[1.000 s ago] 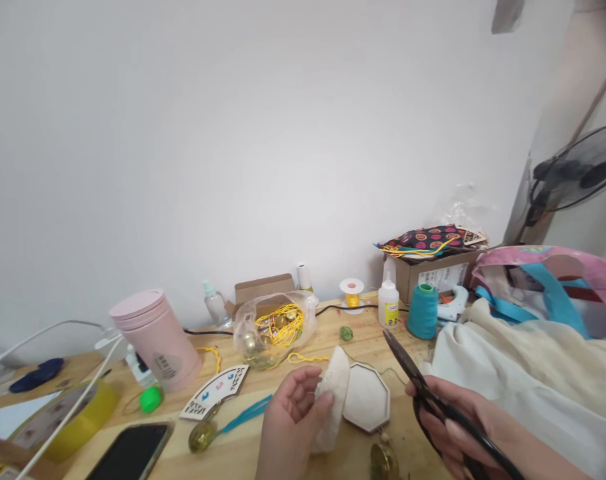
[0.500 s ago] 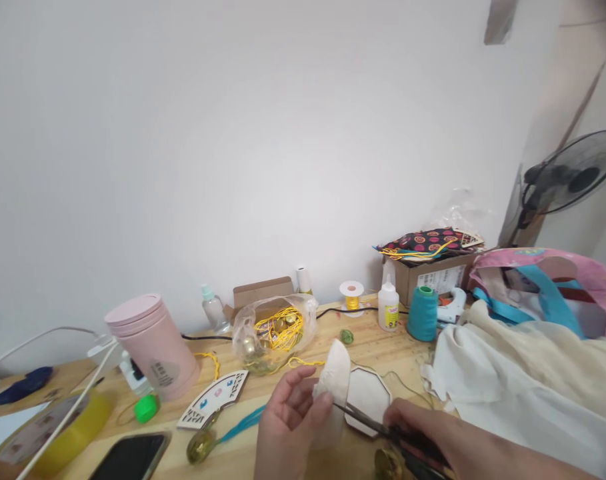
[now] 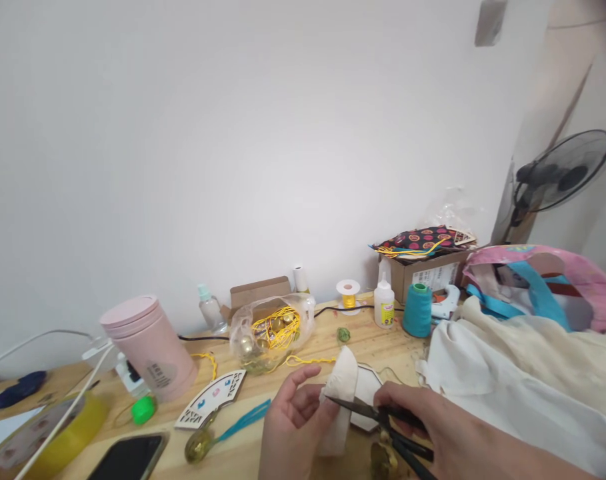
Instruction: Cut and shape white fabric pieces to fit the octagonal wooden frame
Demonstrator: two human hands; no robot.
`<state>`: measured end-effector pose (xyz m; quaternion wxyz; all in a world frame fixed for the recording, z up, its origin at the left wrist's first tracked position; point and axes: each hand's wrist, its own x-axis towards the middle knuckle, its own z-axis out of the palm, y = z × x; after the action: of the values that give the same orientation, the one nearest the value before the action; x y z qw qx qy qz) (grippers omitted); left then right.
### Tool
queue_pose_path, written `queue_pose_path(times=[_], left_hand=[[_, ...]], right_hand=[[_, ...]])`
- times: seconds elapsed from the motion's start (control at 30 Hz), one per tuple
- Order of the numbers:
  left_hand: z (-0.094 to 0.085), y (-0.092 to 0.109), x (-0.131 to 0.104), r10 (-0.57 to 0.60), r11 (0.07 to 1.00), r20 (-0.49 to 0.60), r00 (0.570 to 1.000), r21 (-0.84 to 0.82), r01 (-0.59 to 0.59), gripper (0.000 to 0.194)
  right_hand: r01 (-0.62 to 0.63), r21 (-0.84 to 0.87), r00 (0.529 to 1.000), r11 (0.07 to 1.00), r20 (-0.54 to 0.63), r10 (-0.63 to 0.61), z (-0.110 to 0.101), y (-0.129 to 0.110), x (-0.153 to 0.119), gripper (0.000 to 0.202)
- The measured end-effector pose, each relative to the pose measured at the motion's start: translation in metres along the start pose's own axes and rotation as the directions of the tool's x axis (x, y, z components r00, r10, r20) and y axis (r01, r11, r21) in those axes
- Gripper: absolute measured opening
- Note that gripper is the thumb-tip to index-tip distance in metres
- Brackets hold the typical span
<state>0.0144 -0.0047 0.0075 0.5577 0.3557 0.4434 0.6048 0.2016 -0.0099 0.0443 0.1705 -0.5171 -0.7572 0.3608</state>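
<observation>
The wooden table [image 3: 367, 340] is topped by a pale cloth heap [image 3: 487, 363], set to the right of the octagonal plaque [image 3: 367, 385]. Left of the plaque, the left hand [image 3: 303, 420] is kept pinched; at its right, the right hand [image 3: 440, 423] is wrapped around handles. By these the dark scissors [image 3: 387, 421] are grasped, their blades pointed leftward across the plaque. The white fabric piece [image 3: 343, 377] is gripped at its left side, rising above the thumb and hanging below, the plaque's left part covered. Whether it is being cut cannot be told. In front of the plaque, a brass bell [image 3: 379, 460] is seen.
</observation>
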Motion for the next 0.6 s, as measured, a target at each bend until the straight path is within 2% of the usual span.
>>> queue_pose_path(times=[0.07, 0.2, 0.37, 0.6], left_hand=[[-0.001, -0.001, 0.001, -0.024, 1.0, 0.027, 0.999, 0.009, 0.023, 0.04], [-0.004, -0.002, 0.002, -0.043, 0.999, 0.043, 0.998, 0.025, 0.042, 0.043], [-0.003, -0.001, 0.002, -0.072, 0.997, 0.052, 0.996, 0.045, 0.07, 0.045], [-0.003, -0.002, -0.001, -0.085, 0.995, 0.055, 0.995, 0.048, 0.083, 0.047]], right_hand=[[-0.018, -0.026, 0.999, 1.0, -0.03, 0.017, 0.003, 0.0, -0.001, 0.047], [0.049, -0.046, 0.999, 0.998, 0.012, -0.048, 0.005, -0.002, 0.0, 0.028], [0.108, -0.103, 0.993, 0.989, 0.05, -0.104, 0.005, 0.003, 0.003, 0.018], [0.189, -0.097, 0.981, 0.977, 0.051, -0.185, 0.01, 0.016, 0.008, 0.017]])
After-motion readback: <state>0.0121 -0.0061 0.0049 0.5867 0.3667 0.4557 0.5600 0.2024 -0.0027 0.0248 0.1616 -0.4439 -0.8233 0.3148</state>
